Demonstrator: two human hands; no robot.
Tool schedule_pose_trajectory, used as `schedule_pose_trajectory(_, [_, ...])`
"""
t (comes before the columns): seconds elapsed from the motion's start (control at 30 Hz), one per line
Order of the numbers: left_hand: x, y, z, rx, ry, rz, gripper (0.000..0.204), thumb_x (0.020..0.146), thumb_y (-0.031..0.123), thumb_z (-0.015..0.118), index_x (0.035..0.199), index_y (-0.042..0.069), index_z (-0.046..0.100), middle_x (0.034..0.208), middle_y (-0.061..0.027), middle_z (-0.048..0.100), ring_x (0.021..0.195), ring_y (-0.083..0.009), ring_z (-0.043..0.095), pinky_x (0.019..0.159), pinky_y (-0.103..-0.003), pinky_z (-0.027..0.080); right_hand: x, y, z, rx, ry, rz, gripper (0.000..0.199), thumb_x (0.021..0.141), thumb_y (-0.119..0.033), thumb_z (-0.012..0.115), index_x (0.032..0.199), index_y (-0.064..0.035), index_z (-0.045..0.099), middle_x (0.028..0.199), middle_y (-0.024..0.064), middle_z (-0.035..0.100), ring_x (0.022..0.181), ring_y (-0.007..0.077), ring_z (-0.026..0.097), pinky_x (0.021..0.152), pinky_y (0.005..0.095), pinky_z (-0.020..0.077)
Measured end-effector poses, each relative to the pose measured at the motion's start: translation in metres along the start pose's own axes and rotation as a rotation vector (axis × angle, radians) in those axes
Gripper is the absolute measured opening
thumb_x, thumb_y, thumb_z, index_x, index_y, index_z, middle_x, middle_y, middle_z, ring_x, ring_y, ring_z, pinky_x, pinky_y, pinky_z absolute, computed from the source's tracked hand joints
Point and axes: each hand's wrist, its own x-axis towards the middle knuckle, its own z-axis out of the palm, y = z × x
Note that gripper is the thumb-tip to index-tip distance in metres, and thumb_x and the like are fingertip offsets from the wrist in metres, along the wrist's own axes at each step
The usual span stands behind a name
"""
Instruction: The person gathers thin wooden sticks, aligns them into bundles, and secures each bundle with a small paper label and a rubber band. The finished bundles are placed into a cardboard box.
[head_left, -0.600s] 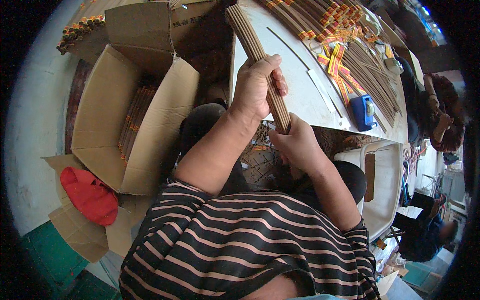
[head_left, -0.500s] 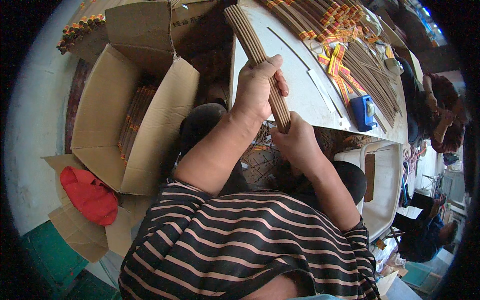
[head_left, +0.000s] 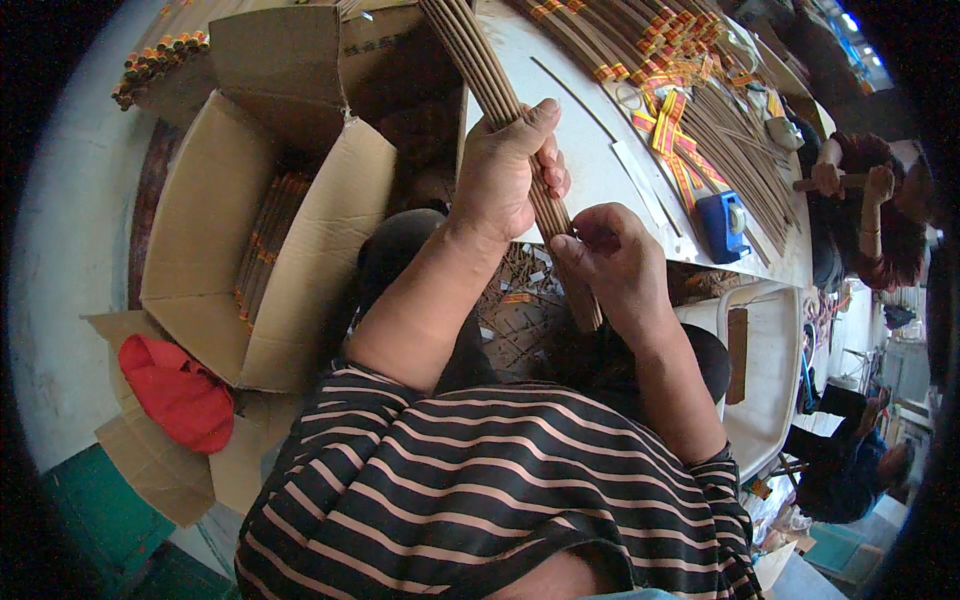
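Observation:
A bundle of long brown incense sticks slants over the near edge of the white table. My left hand is closed around its middle, thumb on top and fingertips showing on the far side. The lower end of the bundle hangs over my lap. Against its right side, my right hand is closed, with its thumb and bent forefinger pinching at the sticks. I cannot make out whether it grips one stick or several.
Loose incense sticks, red-and-yellow paper bands, banded bundles and a blue tape dispenser lie on the table. A cardboard box stands left, beside a red cloth. A white tub stands right. Another person works beyond.
The bundle has slid down through my left hand, toward my lap. My right hand has moved from wrapping its lower end to pinching at its side.

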Motion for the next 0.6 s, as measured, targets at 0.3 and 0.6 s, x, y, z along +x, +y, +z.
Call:
schedule_pose_trajectory(0.3, [-0.002, -0.002, -0.001, 0.053, -0.030, 0.000, 0.034, 0.081, 0.030, 0.063, 0.058, 0.011, 0.046, 0.049, 0.0001, 0.045, 0.043, -0.0129, 0.046, 0.043, -0.028, 0.038, 0.007, -0.010, -0.006, -0.172, -0.117, 0.074, 0.022, 0.074, -0.013, 0.069, 0.083, 0.0029, 0.057, 0.070, 0.0058, 0.060, 0.061, 0.0104, 0.054, 0.056, 0.0241, 0.0448])
schedule_pose_trajectory(0.6, [0.002, -0.004, -0.008, 0.018, -0.005, -0.046, 0.036, 0.080, 0.033, 0.063, 0.058, 0.010, 0.048, 0.052, -0.0028, 0.048, 0.045, -0.0153, 0.048, 0.046, -0.030, 0.041, 0.014, -0.020, -0.013, -0.120, -0.228, 0.100, 0.021, 0.073, -0.013, 0.068, 0.084, 0.0038, 0.059, 0.070, 0.0066, 0.061, 0.064, 0.0109, 0.057, 0.057, 0.0246, 0.0456])
